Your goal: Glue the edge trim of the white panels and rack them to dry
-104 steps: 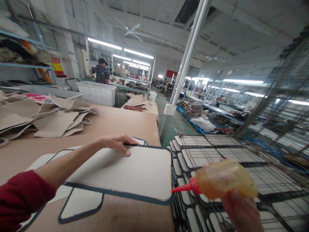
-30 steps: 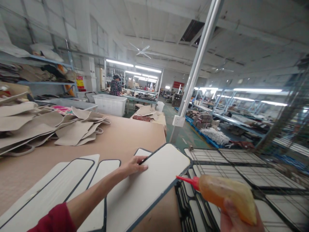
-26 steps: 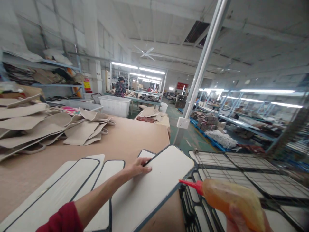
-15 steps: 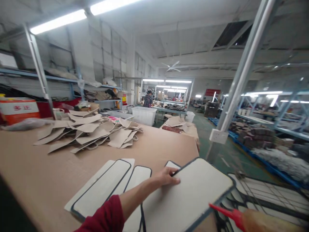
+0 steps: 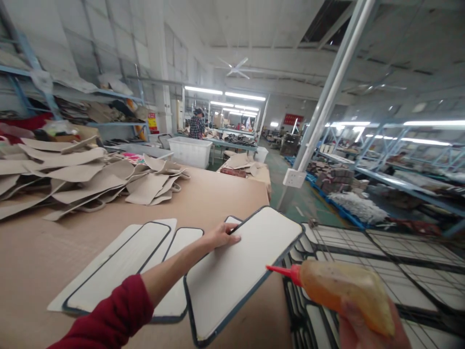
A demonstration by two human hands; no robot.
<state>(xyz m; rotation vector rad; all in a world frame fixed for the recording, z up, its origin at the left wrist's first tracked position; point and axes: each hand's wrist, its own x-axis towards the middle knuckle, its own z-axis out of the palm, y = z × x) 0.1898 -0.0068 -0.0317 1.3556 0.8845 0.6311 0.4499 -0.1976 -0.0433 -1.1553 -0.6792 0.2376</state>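
My left hand (image 5: pixel 222 236) grips a white rounded-corner panel with a dark edge (image 5: pixel 247 264) by its far left side, thumb on top, and holds it tilted above the table. In my right hand (image 5: pixel 363 322) is a squeeze bottle (image 5: pixel 341 288) of amber liquid. Its red nozzle points left at the panel's right edge; whether the tip touches is unclear. Beneath my left forearm, more dark-edged white panels (image 5: pixel 123 266) lie on the brown tabletop (image 5: pixel 145 334), one on a plain white sheet (image 5: pixel 69 291).
Beige cut pieces (image 5: pixel 80 169) are heaped at the left of the table. On my right, a wire rack (image 5: pixel 363 247) carries several dark-edged panels. A metal post with a socket box (image 5: pixel 294 178) stands beyond the table's corner. A person (image 5: pixel 196 125) works far behind a white bin (image 5: pixel 189 150).
The view has swung right and down. More of the bottle and my right hand have come into sight. My left hand keeps its grip on the panel, and the nozzle stays by its right edge.
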